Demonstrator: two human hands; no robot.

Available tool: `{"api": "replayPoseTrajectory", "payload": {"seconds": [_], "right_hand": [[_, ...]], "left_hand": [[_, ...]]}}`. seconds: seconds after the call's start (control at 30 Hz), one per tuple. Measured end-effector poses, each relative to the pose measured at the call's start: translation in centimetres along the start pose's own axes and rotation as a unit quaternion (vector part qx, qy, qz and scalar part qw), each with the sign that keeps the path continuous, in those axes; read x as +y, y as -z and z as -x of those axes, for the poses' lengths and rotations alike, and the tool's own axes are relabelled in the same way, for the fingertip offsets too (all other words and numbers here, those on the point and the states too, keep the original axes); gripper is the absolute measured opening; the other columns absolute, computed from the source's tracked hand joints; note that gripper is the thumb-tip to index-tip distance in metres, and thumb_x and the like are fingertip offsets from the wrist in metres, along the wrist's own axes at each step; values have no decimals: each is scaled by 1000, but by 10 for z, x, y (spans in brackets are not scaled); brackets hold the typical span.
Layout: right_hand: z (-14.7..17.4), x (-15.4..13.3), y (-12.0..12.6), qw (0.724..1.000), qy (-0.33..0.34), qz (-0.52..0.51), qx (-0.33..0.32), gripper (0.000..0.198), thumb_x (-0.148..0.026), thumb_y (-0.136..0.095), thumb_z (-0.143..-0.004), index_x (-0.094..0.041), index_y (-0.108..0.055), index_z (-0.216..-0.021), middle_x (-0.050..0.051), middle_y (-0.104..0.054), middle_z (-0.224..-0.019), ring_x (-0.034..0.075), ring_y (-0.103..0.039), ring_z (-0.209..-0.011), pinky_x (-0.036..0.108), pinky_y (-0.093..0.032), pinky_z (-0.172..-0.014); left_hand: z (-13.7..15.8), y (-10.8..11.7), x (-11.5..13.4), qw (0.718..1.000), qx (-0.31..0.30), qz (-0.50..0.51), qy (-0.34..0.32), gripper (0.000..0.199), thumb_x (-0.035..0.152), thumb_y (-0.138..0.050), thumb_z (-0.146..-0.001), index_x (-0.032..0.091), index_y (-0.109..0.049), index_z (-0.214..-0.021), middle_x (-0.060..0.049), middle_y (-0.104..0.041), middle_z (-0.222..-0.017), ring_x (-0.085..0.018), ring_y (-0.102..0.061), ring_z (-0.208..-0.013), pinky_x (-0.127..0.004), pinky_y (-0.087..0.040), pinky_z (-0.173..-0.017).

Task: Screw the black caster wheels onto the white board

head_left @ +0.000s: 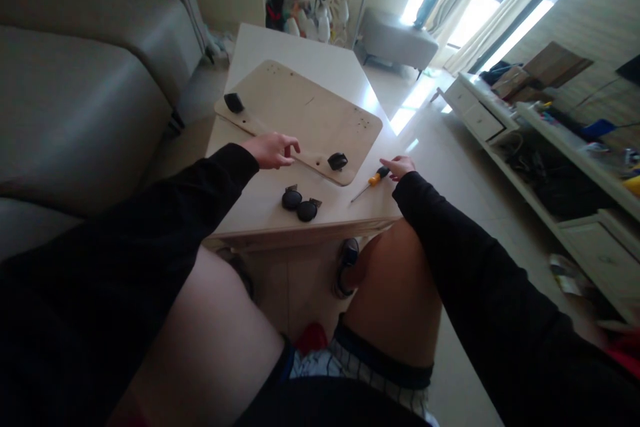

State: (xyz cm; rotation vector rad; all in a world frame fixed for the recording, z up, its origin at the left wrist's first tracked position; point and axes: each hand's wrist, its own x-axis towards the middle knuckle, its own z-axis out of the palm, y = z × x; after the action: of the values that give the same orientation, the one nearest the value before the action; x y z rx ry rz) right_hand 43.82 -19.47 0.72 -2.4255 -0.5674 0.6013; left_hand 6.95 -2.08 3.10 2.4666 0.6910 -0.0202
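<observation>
A pale wooden board [305, 107] with rounded corners and small drilled holes lies on the white table. Black caster wheels stand on it, one caster [233, 103] at its left corner and another caster [337, 161] near its front right. Over the board's front edge hovers my left hand [274, 151], fingers loosely bent and apart, with nothing visible in it. My right hand [401, 167] has its fingers at the handle end of a yellow-and-black screwdriver [375, 179], whose tip points toward me. Two loose casters [299, 204] lie side by side near the table's front edge.
The table [250, 193] stands before my knees. A grey sofa [75, 100] is on the left, and a white cabinet [480, 117] with boxes and clutter runs along the right. Behind the table are a grey bench [397, 40] and several white vases [323, 23].
</observation>
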Motion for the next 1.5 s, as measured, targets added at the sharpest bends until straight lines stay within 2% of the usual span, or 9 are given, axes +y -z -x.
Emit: {"api": "replayPoseTrajectory", "payload": {"seconds": [0.2,0.4,0.53,0.67,0.77,0.87,1.07,1.23,1.5], "right_hand": [[4,-2,17,997,56,11,55,23,-35,-68,-96,-16,-60,-104,1,-60,-77,16,-66,-70,31,-58,-61],[11,-1,12,996,85,3,32,24,-36,-56,-101,-12,-56,-102,4,-64,-85,19,-71,-74,47,-64,-74],[57,-5,31,989,147,5,17,30,-30,-54,-100,-5,-55,-115,3,-69,-97,10,-70,-80,37,-58,-87],[171,13,66,909,361,-20,-207,30,-36,-73,-88,-14,-65,-107,0,-73,-95,5,-65,-62,21,-53,-60],[254,50,75,805,327,99,-485,24,-35,-72,-90,-18,-71,-106,-2,-74,-80,9,-68,-63,20,-52,-57],[301,100,66,714,259,272,-591,19,-22,-74,-81,-17,-74,-99,0,-76,-79,8,-63,-63,21,-46,-60],[353,179,47,705,215,369,-567,29,-13,-69,-74,-23,-76,-101,4,-79,-98,17,-70,-83,26,-38,-66],[393,205,32,693,241,477,-484,28,-16,-57,-89,-26,-75,-107,8,-78,-107,19,-71,-76,27,-21,-54],[401,247,22,696,222,524,-438,27,-19,-61,-84,-33,-77,-101,2,-80,-104,19,-74,-78,30,-10,-47]], "left_hand": [[9,0,-2,998,-25,9,56,57,50,-63,-96,14,-62,-140,-5,-75,-97,-13,-65,-75,-25,-45,-75],[13,-1,6,996,-41,-15,76,48,40,-59,-104,10,-57,-142,-1,-71,-97,-6,-55,-76,-18,-40,-80],[16,0,20,993,-53,-37,98,43,29,-56,-106,9,-55,-143,-2,-70,-101,-5,-57,-81,-18,-39,-84],[17,-1,24,993,-58,-35,98,38,24,-56,-106,10,-55,-142,0,-68,-100,-5,-59,-81,-19,-41,-84],[15,-4,20,995,-38,-30,83,35,21,-61,-104,9,-59,-137,1,-67,-93,-5,-61,-74,-21,-45,-82],[13,-6,20,996,-32,-32,78,34,18,-61,-104,8,-61,-136,1,-65,-87,-8,-64,-75,-24,-47,-84],[17,-5,27,994,-48,-36,89,37,19,-60,-104,7,-58,-139,0,-66,-89,-10,-65,-79,-27,-48,-88],[15,-4,19,996,-59,-7,62,43,24,-60,-101,10,-59,-142,-6,-73,-100,-9,-61,-72,-22,-47,-77],[4,-7,-3,999,-40,17,0,49,40,-63,-92,18,-65,-136,-5,-76,-97,-16,-72,-72,-24,-48,-71]]}}
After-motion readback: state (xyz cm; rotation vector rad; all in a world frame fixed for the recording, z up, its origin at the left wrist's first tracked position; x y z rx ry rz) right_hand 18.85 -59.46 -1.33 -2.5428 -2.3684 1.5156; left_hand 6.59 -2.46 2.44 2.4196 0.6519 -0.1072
